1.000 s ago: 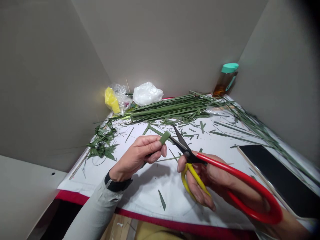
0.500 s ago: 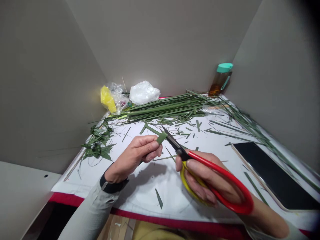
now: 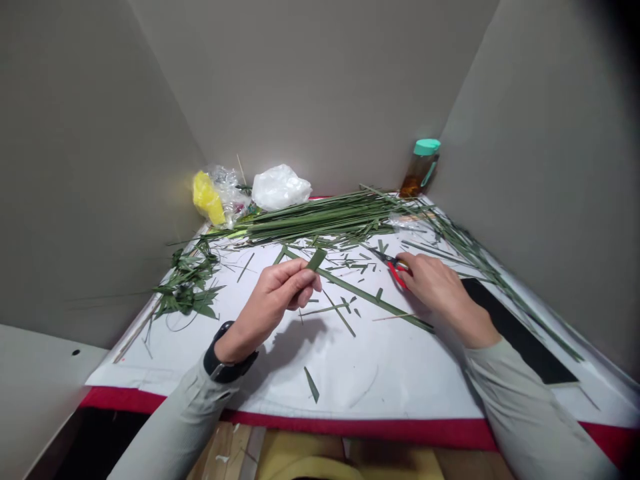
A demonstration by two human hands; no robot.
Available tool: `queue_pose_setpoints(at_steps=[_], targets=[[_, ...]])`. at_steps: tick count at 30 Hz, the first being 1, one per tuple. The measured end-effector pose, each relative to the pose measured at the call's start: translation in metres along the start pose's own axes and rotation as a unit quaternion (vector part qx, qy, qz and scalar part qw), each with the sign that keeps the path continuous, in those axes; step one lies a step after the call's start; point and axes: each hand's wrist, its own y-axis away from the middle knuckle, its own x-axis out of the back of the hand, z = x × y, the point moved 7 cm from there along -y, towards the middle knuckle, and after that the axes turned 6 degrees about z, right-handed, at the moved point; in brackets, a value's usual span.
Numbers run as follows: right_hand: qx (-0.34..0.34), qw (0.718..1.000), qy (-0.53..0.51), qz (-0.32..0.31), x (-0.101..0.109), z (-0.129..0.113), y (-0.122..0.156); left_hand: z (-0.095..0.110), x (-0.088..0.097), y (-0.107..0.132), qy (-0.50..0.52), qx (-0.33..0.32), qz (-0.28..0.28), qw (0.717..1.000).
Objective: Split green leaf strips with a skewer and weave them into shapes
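Note:
A short green leaf strip (image 3: 317,259) is pinched between the thumb and fingers of my left hand (image 3: 286,287), its broad end sticking up past the thumb. On the right, over the white tabletop, my right hand (image 3: 434,283) has its fingers round the red and yellow handles of a pair of scissors (image 3: 395,265). The blades point left over the leaf scraps; part of the handles is hidden by the hand. A long leaf strip (image 3: 370,296) lies on the table between the two hands, with small cut pieces (image 3: 353,261) behind it.
A pile of long leaves (image 3: 320,217) stretches across the back, near a white plastic bag (image 3: 281,187) and a yellow wrapper (image 3: 208,199). Woven leaf pieces (image 3: 187,287) lie left. A bottle (image 3: 419,170) stands back right; a phone (image 3: 520,337) lies partly under my right arm.
My right hand has carried the scissors away from the leaf strip, to the right and farther back, down near the table. My left hand still pinches its strip in much the same place.

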Motion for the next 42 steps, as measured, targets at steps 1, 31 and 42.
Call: queue_pose_setpoints(at_steps=[1, 31, 42], targets=[[-0.006, 1.000, -0.001, 0.002, -0.003, 0.003, -0.002, 0.003, 0.000, 0.001, -0.018, -0.017, 0.008, 1.000], [-0.002, 0.785, -0.576, 0.230, 0.061, -0.077, 0.007, -0.044, -0.033, -0.005, 0.003, 0.067, -0.028, 0.997], [-0.045, 0.791, -0.564, 0.231, 0.043, -0.053, -0.003, -0.061, -0.042, -0.005, -0.020, 0.111, -0.060, 0.992]])
